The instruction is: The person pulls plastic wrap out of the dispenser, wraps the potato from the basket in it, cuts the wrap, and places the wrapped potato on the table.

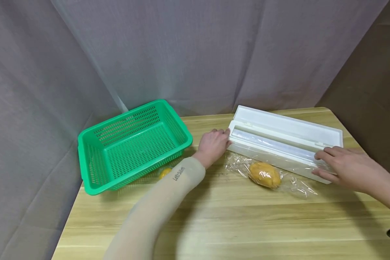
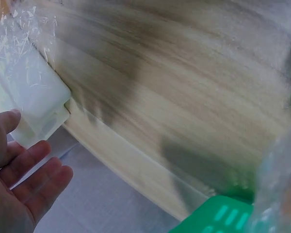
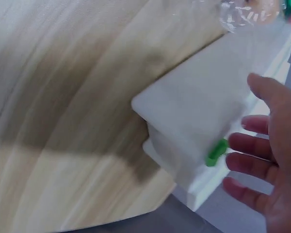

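Observation:
A long white cling film box lies on the table with its lid tipped back. Inside it a roll of cling film shows. My left hand is at the box's left end, thumb and fingertips right at the corner; the left wrist view shows those fingers spread and relaxed. Over the right end is my right hand, its thumb toward the front wall and fingers across the top, loosely apart. In front of the box lies a yellow mango-like fruit, wrapped in clear film with loose ends on both sides.
A green perforated basket stands at the left of the table. Beside it a second yellow item is partly hidden by my left sleeve. A small green piece sits on the box's right end. Grey curtain hangs behind the table.

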### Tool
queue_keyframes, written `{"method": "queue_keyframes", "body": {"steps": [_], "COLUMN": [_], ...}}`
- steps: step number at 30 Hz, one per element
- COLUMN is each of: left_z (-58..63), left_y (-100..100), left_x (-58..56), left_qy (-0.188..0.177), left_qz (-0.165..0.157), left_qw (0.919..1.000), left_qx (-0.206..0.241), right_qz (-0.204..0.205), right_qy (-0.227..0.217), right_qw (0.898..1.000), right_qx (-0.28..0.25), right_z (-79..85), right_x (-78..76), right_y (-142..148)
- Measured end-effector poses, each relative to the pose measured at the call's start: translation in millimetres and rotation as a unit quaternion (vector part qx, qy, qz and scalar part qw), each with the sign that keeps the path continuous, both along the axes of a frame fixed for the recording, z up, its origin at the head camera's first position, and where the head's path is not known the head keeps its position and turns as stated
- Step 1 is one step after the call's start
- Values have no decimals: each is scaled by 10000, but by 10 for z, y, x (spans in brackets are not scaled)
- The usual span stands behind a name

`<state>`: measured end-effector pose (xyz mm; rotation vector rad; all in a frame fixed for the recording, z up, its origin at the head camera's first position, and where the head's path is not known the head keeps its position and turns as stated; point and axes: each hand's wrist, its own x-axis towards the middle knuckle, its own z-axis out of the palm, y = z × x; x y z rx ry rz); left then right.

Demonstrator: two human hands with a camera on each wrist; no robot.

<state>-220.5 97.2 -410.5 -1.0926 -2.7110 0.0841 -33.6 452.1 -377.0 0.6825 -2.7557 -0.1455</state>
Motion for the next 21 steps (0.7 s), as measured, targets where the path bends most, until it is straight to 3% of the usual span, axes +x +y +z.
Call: {"method": "queue_keyframes", "body": {"steps": [6, 16, 21], "left_z": [-31, -76, -32], "left_y": [-40, -124, -182], "left_x": [-16, -32, -17], "left_qy": [-39, 27, -361], "left_qz": [-47, -100, -216], "left_qw": [9997, 9986, 9954], "left_qx": [240, 527, 857], "right_qz": [586, 597, 558], "right_qy": [946, 843, 649], "right_qw": [9937, 9927, 9933], "right_qx": [-136, -626, -775], "right_z": [-145, -167, -139], "right_x": [-90, -69, -64], "right_y": [-31, -56, -64]}}
